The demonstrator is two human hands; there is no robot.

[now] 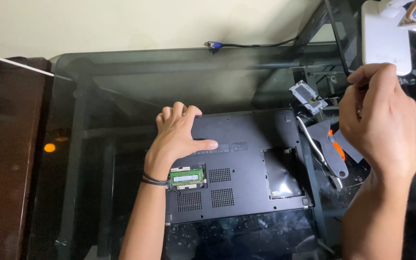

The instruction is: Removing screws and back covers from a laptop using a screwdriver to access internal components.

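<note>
A dark grey plastic laptop [239, 163] is lying upside down on a smoked-glass table [121, 86], its base facing up, near the table's middle. Two bays are standing open in that base: one at the lower left showing a green memory module [187, 176], and a larger rectangular one at the right lined with dark foil (nothing seems to be seated in it).

The left hand [179, 135] is pressing flat on the laptop's upper left corner, fingers spread and curling over the far edge, thumb lying along the base; it is bracing the machine rather than gripping anything. The right hand [379, 115] is hovering well right of the laptop, fingers pinched closed around something thin, possibly a slim tool, though I cannot tell what it is.

Just beside that hand a small silver perforated bracket [306, 96] and grey-handled pliers with an orange inset [331, 151] are lying on the glass. A white boxy device [386, 38] is sitting at the far right corner.

Working well here probably means keeping the left palm steady so the laptop is not sliding on the slick glass, and holding the pinched piece firmly so it is not dropping into the open bay.
</note>
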